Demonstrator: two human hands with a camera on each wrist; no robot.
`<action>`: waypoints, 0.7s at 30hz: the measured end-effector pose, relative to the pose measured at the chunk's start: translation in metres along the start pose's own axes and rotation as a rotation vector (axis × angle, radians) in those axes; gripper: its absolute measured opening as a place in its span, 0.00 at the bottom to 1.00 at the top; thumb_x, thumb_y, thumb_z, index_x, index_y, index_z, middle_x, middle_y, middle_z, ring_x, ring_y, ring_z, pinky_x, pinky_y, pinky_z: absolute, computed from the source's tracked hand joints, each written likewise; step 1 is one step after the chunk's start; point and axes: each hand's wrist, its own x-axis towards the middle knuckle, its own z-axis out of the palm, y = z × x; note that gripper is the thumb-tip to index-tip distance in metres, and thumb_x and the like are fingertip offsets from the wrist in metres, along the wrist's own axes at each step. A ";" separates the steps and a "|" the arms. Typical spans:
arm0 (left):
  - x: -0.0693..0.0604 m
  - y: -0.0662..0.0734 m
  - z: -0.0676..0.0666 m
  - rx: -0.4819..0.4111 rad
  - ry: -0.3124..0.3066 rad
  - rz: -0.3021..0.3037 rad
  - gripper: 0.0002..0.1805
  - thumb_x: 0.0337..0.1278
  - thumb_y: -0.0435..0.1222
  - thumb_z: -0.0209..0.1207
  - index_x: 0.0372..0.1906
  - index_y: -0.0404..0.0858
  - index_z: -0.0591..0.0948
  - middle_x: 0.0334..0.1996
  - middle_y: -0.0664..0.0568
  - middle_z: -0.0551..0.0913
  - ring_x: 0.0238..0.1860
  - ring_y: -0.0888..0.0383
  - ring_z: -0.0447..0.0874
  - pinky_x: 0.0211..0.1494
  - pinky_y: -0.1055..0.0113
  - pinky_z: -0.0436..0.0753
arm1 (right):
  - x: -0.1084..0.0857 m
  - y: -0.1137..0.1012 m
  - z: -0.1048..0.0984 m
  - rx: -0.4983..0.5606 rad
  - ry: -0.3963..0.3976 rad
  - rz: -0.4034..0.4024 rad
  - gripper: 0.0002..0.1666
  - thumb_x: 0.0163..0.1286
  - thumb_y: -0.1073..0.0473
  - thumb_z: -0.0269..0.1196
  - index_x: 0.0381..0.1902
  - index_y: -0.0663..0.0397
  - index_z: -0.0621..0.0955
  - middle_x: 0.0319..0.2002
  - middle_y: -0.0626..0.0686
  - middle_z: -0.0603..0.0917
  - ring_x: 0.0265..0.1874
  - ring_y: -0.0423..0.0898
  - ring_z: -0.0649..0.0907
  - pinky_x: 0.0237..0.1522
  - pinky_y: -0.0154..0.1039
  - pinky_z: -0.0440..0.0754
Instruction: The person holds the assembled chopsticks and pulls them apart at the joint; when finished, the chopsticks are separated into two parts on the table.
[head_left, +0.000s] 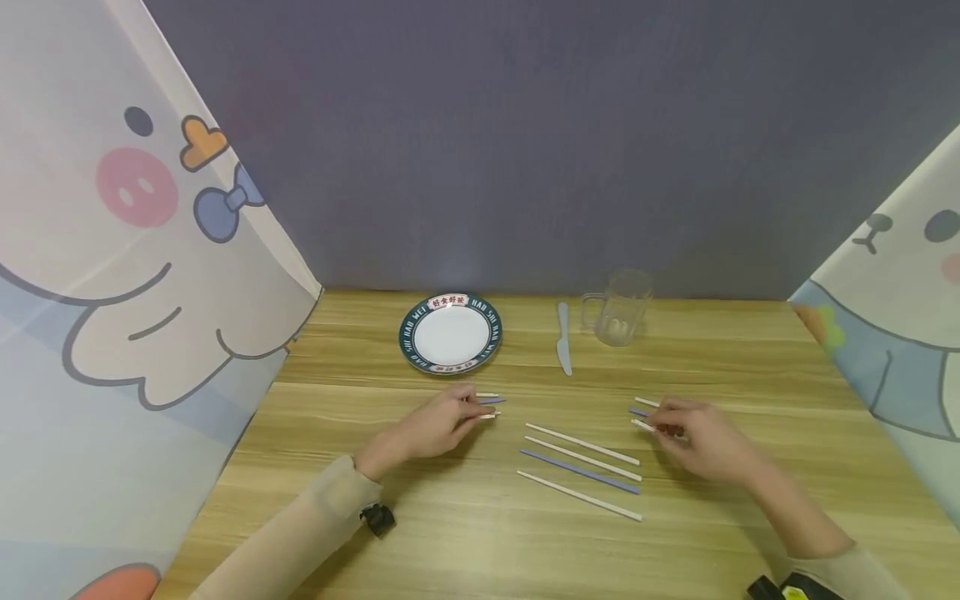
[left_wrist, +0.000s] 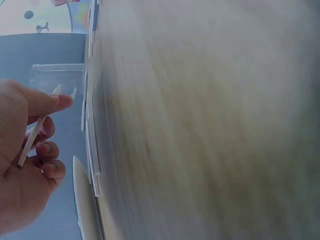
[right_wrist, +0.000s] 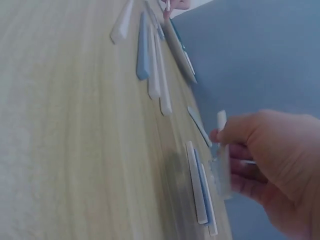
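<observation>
My left hand [head_left: 442, 421] pinches a short white stick [left_wrist: 32, 140] between thumb and fingers, just above the wooden table. Behind those fingers, in the head view, a purple stick [head_left: 492, 401] and a white stick [head_left: 487, 395] lie partly hidden. My right hand [head_left: 697, 437] holds another white stick [right_wrist: 223, 120] with thumb and fingers. Beside it on the table a blue-purple stick [right_wrist: 202, 185] lies between two white ones. Between the hands, several long sticks lie side by side, white ones and one purple stick [head_left: 579, 472], slanting down to the right.
At the back stands a plate [head_left: 405, 333] with a dark green rim. A pale knife [head_left: 563, 337] lies right of it, then a clear mug [head_left: 626, 308]. A dark grey partition [head_left: 480, 150] closes the back, with cartoon-printed panels at both sides.
</observation>
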 end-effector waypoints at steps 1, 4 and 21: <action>0.000 0.000 0.000 -0.004 -0.003 -0.005 0.13 0.72 0.31 0.64 0.56 0.35 0.90 0.35 0.55 0.77 0.37 0.63 0.70 0.43 0.70 0.78 | 0.000 0.000 0.001 0.003 -0.009 0.008 0.15 0.57 0.74 0.75 0.39 0.52 0.90 0.33 0.37 0.83 0.30 0.24 0.75 0.27 0.27 0.78; 0.000 -0.001 0.001 -0.014 -0.009 -0.013 0.12 0.70 0.31 0.66 0.54 0.36 0.90 0.34 0.55 0.78 0.37 0.63 0.70 0.42 0.72 0.77 | -0.001 -0.001 0.002 -0.010 -0.045 0.028 0.13 0.57 0.73 0.76 0.37 0.52 0.90 0.31 0.37 0.84 0.30 0.24 0.77 0.27 0.27 0.80; 0.013 -0.009 -0.003 -0.037 -0.101 -0.160 0.04 0.57 0.36 0.76 0.32 0.43 0.91 0.29 0.58 0.90 0.29 0.69 0.80 0.35 0.76 0.80 | 0.005 0.002 0.000 -0.073 -0.148 0.081 0.09 0.56 0.68 0.79 0.33 0.49 0.91 0.30 0.41 0.88 0.28 0.30 0.81 0.28 0.30 0.81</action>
